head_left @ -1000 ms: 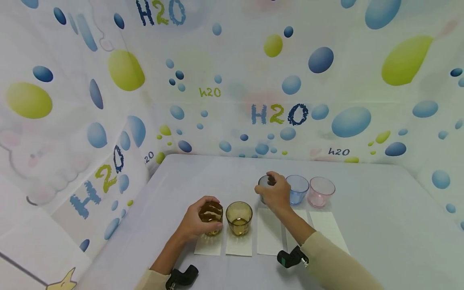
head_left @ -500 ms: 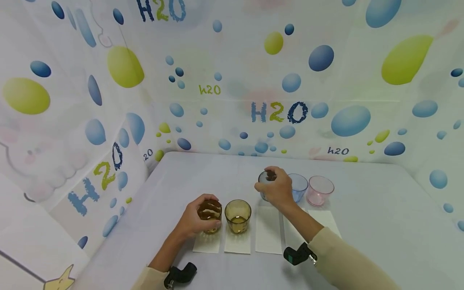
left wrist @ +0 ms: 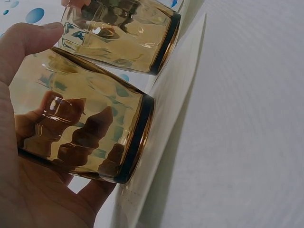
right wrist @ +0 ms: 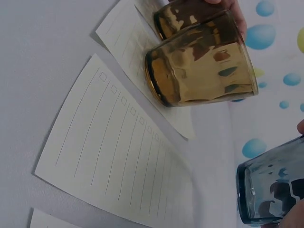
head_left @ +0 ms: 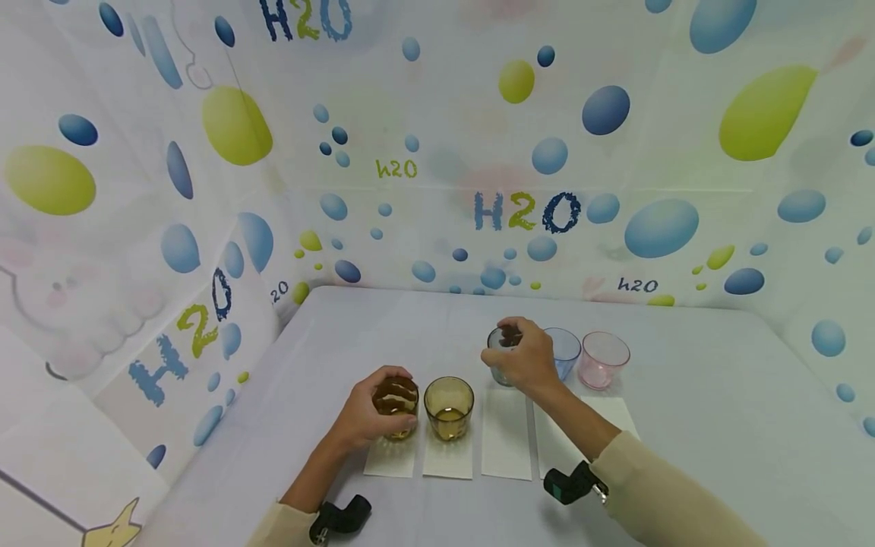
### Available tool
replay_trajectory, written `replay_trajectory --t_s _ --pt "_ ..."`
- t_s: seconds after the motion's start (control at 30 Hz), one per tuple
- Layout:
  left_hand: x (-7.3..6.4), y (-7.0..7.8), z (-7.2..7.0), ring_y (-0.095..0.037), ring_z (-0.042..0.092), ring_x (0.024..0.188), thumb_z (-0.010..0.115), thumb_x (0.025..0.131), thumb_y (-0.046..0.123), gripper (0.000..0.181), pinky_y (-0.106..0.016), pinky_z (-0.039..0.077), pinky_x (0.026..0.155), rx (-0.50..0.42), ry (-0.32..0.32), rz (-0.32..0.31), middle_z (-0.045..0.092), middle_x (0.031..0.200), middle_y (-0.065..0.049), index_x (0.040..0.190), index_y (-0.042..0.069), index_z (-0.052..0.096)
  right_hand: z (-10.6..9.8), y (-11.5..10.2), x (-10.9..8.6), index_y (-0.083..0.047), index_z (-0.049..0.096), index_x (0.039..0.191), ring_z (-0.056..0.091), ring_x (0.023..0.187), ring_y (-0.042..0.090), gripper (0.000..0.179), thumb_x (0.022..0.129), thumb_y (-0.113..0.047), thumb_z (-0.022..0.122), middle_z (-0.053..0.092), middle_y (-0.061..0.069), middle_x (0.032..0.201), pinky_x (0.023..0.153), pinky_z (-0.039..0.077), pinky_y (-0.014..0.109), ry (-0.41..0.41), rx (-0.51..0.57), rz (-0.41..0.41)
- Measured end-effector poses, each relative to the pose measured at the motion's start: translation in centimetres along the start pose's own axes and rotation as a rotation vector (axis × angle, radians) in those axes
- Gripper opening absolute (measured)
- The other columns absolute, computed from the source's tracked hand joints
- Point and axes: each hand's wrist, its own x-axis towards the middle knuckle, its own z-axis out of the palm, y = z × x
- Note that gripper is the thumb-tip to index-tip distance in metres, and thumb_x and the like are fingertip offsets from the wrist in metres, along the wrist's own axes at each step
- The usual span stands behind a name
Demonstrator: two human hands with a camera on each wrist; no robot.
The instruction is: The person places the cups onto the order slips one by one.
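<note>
My left hand point(head_left: 362, 414) curls round a brown-amber glass point(left wrist: 80, 118), which stands on a paper sheet at the left of the row. Beside it, a second amber glass point(head_left: 449, 410) stands upright on its own sheet. My right hand point(head_left: 529, 361) grips a grey-blue glass point(right wrist: 266, 190) farther back on the table, thumb on the near left side and fingers over the rim. The hand covers part of that glass. Right of it stand a clear blue glass point(head_left: 566, 353), partly behind the hand, and a clear pink glass point(head_left: 604, 361).
A row of paper sheets lies across the table; a lined sheet with small checkboxes point(right wrist: 109, 142) is in the middle, and the right-hand ones are partly under my right forearm. A printed backdrop point(head_left: 437, 114) rises behind the table's far edge.
My right forearm and wrist have swung slightly right, while the right hand stays on the grey-blue glass. The left hand keeps its hold on the amber glass. The head view has shifted slightly.
</note>
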Motion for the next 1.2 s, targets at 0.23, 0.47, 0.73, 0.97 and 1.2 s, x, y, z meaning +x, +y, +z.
replay_trajectory --t_s 0.23,0.47,0.73,0.97,1.2 --pt "0.0 0.0 -0.1 -0.035 0.063 0.106 0.086 0.076 0.011 0.062 -0.043 0.056 0.086 0.01 0.002 0.018 0.063 0.118 -0.017 0.13 0.001 0.057 -0.3 0.0 -0.4 -0.003 0.067 0.117 0.063 0.098 0.03 0.046 0.073 -0.012 0.078 0.069 0.017 0.108 0.077 0.055 0.04 -0.015 0.007 -0.044" --pt "0.0 -0.1 -0.1 -0.035 0.062 0.106 0.087 0.075 0.01 0.063 -0.04 0.056 0.085 0.003 0.006 0.002 0.063 0.118 -0.016 0.13 0.002 0.057 -0.3 0.3 -1.0 -0.005 0.07 0.11 0.064 0.088 0.026 0.041 0.071 -0.009 0.078 0.071 0.017 0.097 0.072 0.052 0.035 -0.034 0.035 -0.071" --pt "0.0 0.0 -0.1 -0.036 0.062 0.107 0.087 0.075 0.012 0.062 -0.044 0.055 0.086 0.019 0.001 -0.011 0.063 0.118 -0.017 0.129 0.003 0.057 -0.5 0.4 -2.0 -0.003 0.07 0.111 0.067 0.092 0.031 0.045 0.067 -0.008 0.078 0.072 0.015 0.098 0.073 0.055 0.034 -0.072 0.047 -0.058" --pt "0.0 0.0 0.0 -0.035 0.062 0.107 0.086 0.075 0.011 0.063 -0.043 0.055 0.086 0.014 0.003 -0.008 0.064 0.118 -0.016 0.13 0.003 0.057 -0.6 1.2 -2.8 -0.007 0.07 0.108 0.069 0.092 0.032 0.042 0.067 -0.005 0.078 0.072 0.011 0.096 0.074 0.057 0.033 -0.092 0.06 -0.056" --pt "-0.1 0.1 0.0 -0.031 0.063 0.107 0.086 0.074 0.009 0.063 -0.038 0.056 0.086 0.006 0.006 -0.017 0.064 0.118 -0.012 0.13 0.002 0.057 -0.4 1.8 -3.3 -0.006 0.071 0.107 0.071 0.088 0.028 0.041 0.066 -0.004 0.077 0.072 0.008 0.093 0.074 0.058 0.029 -0.101 0.069 -0.078"
